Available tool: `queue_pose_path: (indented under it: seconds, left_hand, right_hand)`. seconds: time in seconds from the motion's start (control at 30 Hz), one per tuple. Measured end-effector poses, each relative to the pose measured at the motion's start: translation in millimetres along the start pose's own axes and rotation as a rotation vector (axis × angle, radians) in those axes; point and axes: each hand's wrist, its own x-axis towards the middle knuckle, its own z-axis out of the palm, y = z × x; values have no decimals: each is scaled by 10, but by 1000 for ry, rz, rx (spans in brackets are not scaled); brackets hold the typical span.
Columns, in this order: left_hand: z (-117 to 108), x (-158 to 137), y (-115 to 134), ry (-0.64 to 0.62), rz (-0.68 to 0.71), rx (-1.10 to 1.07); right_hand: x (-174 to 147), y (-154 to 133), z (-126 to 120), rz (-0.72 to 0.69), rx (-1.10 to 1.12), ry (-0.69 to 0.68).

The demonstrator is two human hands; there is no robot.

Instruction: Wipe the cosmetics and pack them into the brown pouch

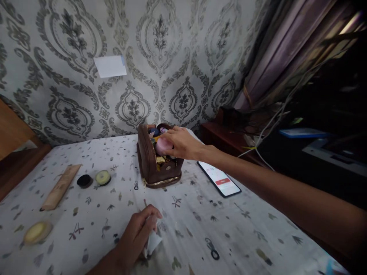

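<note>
A brown makeup bag [146, 160] with a gold zipper stands open near the wall, filled with cosmetics. Over its opening, my right hand [183, 142] has its fingers closed around a pink rounded item [164, 146]; whether it is a sponge or a compact I cannot tell. My left hand [140, 231] rests on the cloth in front of the bag, its fingers closed on a crumpled white tissue [153, 243]. To the left lie an open small jar [103, 177] with yellowish contents and a black lid [85, 180].
A beige tube [61, 187] and a round yellowish container [38, 232] lie at the left on the patterned white cloth [114, 214]. Under my right forearm sits a lit phone [220, 179]. White paper [110, 66] is on the wall; cables [266, 130] hang at the right.
</note>
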Motion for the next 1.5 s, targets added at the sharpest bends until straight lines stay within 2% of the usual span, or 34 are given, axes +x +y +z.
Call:
queue_pose_path:
  seconds: [0.37,0.63,0.83,1.1,1.3,1.5]
  left_hand:
    - [-27,3,-42,-32,24,28]
    - [2,-9,34,-3,8,-12]
    - [12,-27,18,19,-1,4]
    - [-8,-4,0,-27,-17,48]
    - [1,9,-13,-33,-59,66]
    - [2,-1,0,-20,-30,80]
  right_hand:
    - [194,108,-62,11,-20,-143]
    - [260,58,170,-18,-30,-177]
    - [300,82,250,2,-58,-153]
    - [319,120,433,-13,-75,-4]
    - [279,89,440,4,-87,4]
    - [256,58,336,-13,-88,-37]
